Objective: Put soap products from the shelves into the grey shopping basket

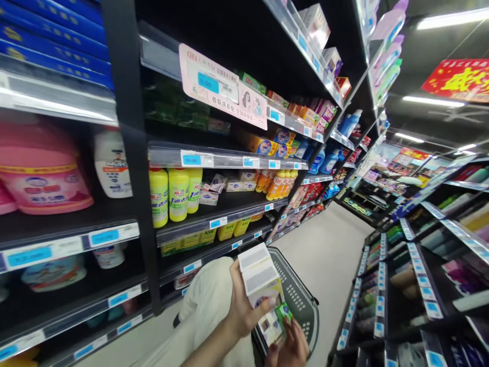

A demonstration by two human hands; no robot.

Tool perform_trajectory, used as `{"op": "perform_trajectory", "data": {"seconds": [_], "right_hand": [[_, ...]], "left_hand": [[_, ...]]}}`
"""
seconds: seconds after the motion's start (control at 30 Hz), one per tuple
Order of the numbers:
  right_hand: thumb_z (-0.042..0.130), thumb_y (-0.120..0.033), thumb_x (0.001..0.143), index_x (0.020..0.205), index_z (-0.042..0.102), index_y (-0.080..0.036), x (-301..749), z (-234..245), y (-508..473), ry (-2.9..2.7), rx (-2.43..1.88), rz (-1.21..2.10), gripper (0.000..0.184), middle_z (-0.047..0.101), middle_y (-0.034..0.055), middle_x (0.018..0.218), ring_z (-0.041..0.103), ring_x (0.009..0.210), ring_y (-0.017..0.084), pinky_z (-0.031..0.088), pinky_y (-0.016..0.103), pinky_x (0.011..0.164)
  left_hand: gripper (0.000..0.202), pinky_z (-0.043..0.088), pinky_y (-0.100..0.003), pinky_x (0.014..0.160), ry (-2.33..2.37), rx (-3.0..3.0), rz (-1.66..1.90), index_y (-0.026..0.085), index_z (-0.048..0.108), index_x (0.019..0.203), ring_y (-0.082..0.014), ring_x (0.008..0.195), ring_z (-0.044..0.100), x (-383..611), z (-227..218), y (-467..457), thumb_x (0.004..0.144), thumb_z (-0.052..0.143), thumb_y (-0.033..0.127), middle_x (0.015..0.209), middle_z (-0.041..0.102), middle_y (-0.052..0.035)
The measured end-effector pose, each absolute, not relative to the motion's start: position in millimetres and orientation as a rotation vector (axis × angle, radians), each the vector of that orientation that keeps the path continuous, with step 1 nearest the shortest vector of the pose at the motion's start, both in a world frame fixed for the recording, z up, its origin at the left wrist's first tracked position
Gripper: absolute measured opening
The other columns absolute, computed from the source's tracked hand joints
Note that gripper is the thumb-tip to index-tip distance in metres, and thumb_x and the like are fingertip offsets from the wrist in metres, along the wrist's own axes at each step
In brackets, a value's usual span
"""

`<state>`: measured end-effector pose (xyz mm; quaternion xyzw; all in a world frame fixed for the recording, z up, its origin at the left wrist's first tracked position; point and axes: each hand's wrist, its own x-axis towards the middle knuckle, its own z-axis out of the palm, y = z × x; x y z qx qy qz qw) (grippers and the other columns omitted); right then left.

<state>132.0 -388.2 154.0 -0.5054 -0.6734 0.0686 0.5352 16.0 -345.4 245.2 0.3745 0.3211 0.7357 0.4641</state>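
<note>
My left hand is wrapped round a stack of small white boxes, holding it upright low in the head view. My right hand comes up from the bottom edge with its fingers closed on a small green and white pack at the foot of that stack. Both hands hover over a dark grey shopping basket that hangs by my white-trousered leg.
Black store shelves run along the left, stocked with yellow bottles, a pink tub and soap packs. Lower shelves with price tags line the right. A pale aisle floor runs ahead between them.
</note>
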Motion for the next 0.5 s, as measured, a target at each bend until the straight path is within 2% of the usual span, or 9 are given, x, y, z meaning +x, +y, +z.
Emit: {"op": "perform_trajectory", "data": {"seconds": [0.1, 0.17, 0.33, 0.5], "right_hand": [[0.055, -0.03, 0.09, 0.15, 0.023, -0.021, 138, 189, -390, -1.581, -1.134, -0.256, 0.069, 0.042, 0.0218, 0.136, 0.05, 0.121, 0.036, 0.05, 0.056, 0.09], [0.06, -0.03, 0.087, 0.149, 0.026, -0.017, 141, 216, -390, -1.754, -1.147, -0.296, 0.072, 0.044, 0.0224, 0.134, 0.048, 0.124, 0.036, 0.051, 0.055, 0.092], [0.061, -0.033, 0.085, 0.153, 0.02, -0.017, 161, 252, -376, -1.953, -1.352, 0.079, 0.081, 0.047, 0.02, 0.136, 0.049, 0.126, 0.03, 0.05, 0.048, 0.098], [0.07, -0.035, 0.073, 0.144, 0.041, -0.017, 190, 232, -352, -1.743, -1.462, 0.61, 0.079, 0.053, 0.0151, 0.137, 0.054, 0.123, 0.03, 0.046, 0.046, 0.104]], "left_hand": [[0.078, 0.048, -0.042, 0.091, 0.698, 0.896, 1.645, 0.024, 0.026, 0.12, -0.0288, 0.105, 0.06, 21, 261, -349, 0.065, 0.079, 0.037, 0.118, 0.055, -0.0104], [0.073, 0.049, -0.041, 0.09, 0.669, 0.875, 1.508, 0.023, 0.028, 0.116, -0.0281, 0.105, 0.061, 27, 266, -349, 0.066, 0.079, 0.037, 0.119, 0.056, -0.0107], [0.067, 0.051, -0.04, 0.089, 0.739, 0.908, 1.391, 0.022, 0.029, 0.105, -0.0279, 0.106, 0.063, 37, 246, -335, 0.067, 0.078, 0.046, 0.119, 0.057, -0.014], [0.06, 0.048, -0.042, 0.093, 0.886, 0.952, 1.361, 0.02, 0.035, 0.108, -0.0303, 0.111, 0.058, 46, 205, -321, 0.075, 0.066, 0.061, 0.118, 0.057, -0.0164]]}}
